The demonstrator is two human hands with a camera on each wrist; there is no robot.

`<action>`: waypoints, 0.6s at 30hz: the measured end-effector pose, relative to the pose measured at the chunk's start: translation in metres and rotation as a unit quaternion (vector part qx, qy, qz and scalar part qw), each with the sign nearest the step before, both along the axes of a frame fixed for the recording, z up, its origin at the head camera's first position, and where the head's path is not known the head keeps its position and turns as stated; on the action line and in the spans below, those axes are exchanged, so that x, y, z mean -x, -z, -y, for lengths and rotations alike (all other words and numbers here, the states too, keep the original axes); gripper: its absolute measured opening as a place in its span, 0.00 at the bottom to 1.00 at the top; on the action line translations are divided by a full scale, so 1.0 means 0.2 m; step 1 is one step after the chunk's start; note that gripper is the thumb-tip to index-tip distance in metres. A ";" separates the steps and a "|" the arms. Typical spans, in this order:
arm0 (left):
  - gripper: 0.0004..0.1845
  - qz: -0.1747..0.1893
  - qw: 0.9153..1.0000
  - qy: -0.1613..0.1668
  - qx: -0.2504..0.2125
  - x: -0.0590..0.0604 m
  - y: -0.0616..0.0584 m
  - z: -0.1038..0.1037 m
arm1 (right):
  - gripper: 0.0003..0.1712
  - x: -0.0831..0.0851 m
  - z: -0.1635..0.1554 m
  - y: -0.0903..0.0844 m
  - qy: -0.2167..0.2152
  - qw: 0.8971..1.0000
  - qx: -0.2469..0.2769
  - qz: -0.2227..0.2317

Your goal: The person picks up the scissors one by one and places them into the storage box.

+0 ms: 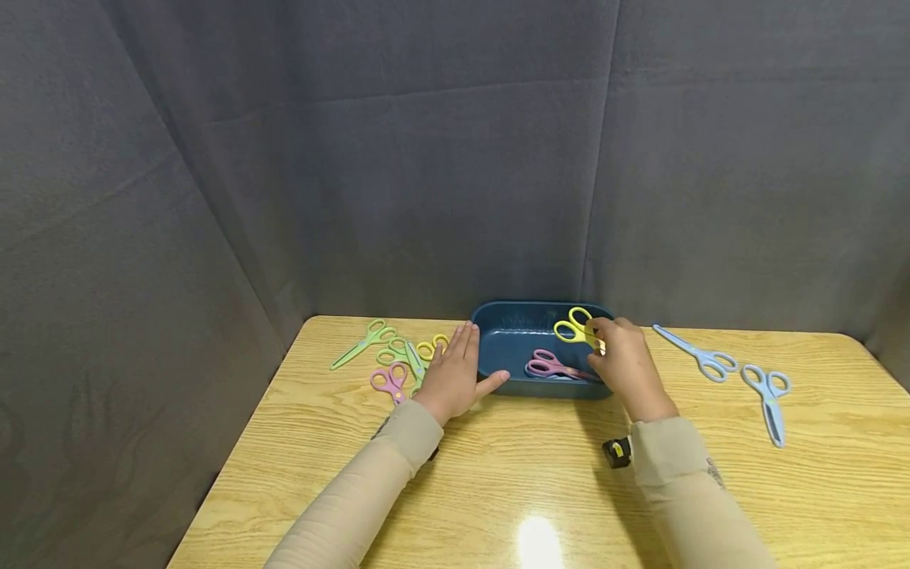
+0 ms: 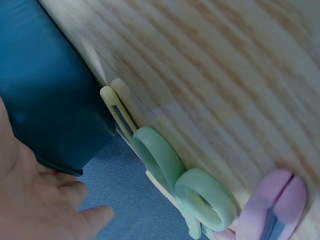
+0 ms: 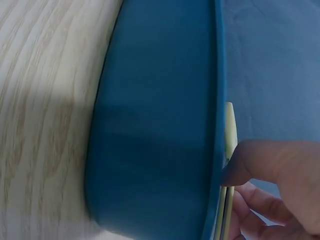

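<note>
Pale wood grain runs across the counter [image 1: 498,474], and two beige sleeves reach forward over it from the near edge. The left hand [image 1: 455,371] lies flat with straight fingers, its thumb against the near left corner of the blue tray [image 1: 512,336]; it grasps nothing. The right hand [image 1: 626,363] is at the tray's right end and pinches the yellow scissors [image 1: 577,327] by the blades, with the handle loops pointing left and away, out over the tray's inside. So the scissors' long axis runs roughly along the tray, and the tray's floor lies straight below them. A pink pair of scissors [image 1: 550,366] already lies inside, near the front wall, just left of the right hand. Left of the tray, close to the left hand, sits a loose heap of green, yellow and pink scissors [image 1: 398,363]; two light blue scissors [image 1: 739,371] lie well apart on the right. The blades of the held pair are hidden by the fingers, and the right wrist view shows only a thin yellow edge at the tray rim.
</note>
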State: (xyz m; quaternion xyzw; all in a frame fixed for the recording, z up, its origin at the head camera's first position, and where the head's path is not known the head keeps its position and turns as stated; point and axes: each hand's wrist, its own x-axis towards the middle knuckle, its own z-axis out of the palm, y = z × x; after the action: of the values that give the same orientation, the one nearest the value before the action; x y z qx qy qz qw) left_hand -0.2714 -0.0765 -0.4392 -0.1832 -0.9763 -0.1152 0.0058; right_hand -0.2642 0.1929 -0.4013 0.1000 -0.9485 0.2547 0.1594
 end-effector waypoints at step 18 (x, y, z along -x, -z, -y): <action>0.52 -0.002 1.000 0.000 -0.003 -0.02 -0.02 0.00 | 0.21 0.08 0.07 0.05 -0.027 0.999 -0.013 0.022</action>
State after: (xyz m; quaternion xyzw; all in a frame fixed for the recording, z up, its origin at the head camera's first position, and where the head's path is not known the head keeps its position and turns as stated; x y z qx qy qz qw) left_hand -0.2682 -0.0760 -0.4345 -0.1834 -0.9759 -0.1178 0.0080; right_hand -0.2794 0.1787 -0.4112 0.1215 -0.9519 0.2491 0.1305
